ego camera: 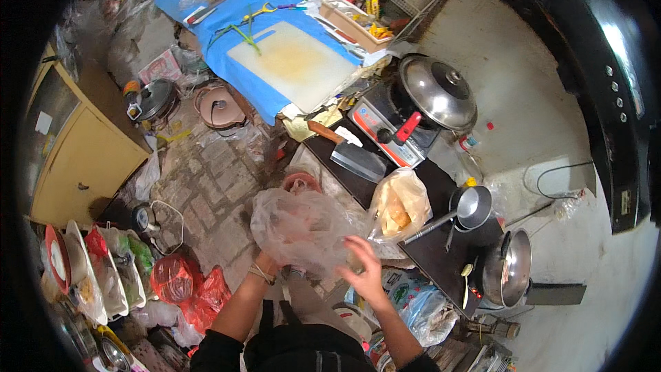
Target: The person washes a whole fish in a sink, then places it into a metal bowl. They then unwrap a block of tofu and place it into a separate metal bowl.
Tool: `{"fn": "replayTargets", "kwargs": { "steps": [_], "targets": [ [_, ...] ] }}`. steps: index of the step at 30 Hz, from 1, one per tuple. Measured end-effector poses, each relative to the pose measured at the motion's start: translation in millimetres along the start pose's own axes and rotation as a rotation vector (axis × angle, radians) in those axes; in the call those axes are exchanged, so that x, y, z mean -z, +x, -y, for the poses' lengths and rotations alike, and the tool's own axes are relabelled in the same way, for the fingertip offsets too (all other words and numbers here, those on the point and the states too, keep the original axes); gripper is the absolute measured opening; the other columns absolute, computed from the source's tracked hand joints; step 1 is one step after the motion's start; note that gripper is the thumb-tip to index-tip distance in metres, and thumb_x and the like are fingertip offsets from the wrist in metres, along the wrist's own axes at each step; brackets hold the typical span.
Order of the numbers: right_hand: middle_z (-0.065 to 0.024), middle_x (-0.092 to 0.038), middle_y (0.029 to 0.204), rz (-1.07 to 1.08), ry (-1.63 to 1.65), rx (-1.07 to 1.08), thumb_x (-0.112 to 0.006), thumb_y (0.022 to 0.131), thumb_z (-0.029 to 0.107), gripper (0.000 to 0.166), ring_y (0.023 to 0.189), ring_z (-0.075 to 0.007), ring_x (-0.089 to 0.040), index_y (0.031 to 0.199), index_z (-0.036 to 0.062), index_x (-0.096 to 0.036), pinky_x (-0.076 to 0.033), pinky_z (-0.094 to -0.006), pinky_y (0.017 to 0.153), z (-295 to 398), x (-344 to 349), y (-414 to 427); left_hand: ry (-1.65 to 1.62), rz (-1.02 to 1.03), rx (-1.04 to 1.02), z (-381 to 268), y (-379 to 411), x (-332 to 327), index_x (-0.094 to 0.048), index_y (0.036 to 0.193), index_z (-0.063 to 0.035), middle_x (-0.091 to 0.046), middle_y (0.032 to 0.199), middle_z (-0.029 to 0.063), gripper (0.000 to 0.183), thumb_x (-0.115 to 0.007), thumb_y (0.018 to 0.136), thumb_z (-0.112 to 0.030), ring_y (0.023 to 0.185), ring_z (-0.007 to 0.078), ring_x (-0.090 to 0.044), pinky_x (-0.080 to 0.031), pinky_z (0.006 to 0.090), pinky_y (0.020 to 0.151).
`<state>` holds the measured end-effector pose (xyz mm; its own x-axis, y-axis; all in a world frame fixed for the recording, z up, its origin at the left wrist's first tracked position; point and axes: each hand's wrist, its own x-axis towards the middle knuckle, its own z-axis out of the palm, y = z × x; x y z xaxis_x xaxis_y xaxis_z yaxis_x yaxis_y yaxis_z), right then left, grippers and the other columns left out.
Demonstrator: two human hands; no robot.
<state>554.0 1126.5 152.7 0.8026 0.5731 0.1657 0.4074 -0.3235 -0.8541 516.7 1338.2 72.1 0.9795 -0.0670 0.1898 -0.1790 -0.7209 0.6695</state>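
Observation:
A translucent plastic bag is spread out in front of my body, above the brick floor. My left hand grips it from its lower left; the fingers are mostly hidden behind the cloudy film. Pinkish shapes show through the bag, but I cannot tell what they are. At the bag's right edge is my right hand, its fingers apart and slightly blurred, with nothing clearly held. Just behind the bag, part of a reddish round container shows. To the right, a clear bag with yellowish food pieces sits at the dark counter's edge.
A cleaver lies on the dark counter, beside a gas stove carrying a lidded wok. Saucepan and steel pot stand farther right. A white cutting board rests on blue sheeting. Red bags lie left.

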Motion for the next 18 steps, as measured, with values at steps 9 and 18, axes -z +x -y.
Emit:
{"fn": "replayTargets", "kwargs": {
  "steps": [9, 18],
  "targets": [
    [-0.0125, -0.05, 0.126, 0.039, 1.275, -0.957, -0.061, 0.088, 0.017, 0.056, 0.104, -0.0174, -0.054, 0.137, 0.0074, -0.034, -0.047, -0.0299, 0.077, -91, -61, 25, -0.372, 0.013, 0.254, 43, -41, -11, -0.042, 0.132, -0.0043, -0.049, 0.129, 0.0073, 0.054, -0.061, 0.082, -0.013, 0.117, 0.0189, -0.049, -0.046, 0.0306, 0.089],
    [-0.0146, -0.062, 0.102, -0.072, 1.188, -0.987, -0.058, 0.089, 0.01, 0.055, 0.071, -0.0133, -0.057, 0.138, 0.0081, -0.033, -0.048, -0.0256, 0.061, -170, -90, 9, 0.072, -0.387, 0.694, 94, -63, -53, -0.049, 0.124, -0.0036, -0.06, 0.107, 0.0163, 0.063, -0.062, 0.063, 0.006, 0.095, 0.0318, -0.06, -0.048, 0.0393, 0.081]
  ]
}}
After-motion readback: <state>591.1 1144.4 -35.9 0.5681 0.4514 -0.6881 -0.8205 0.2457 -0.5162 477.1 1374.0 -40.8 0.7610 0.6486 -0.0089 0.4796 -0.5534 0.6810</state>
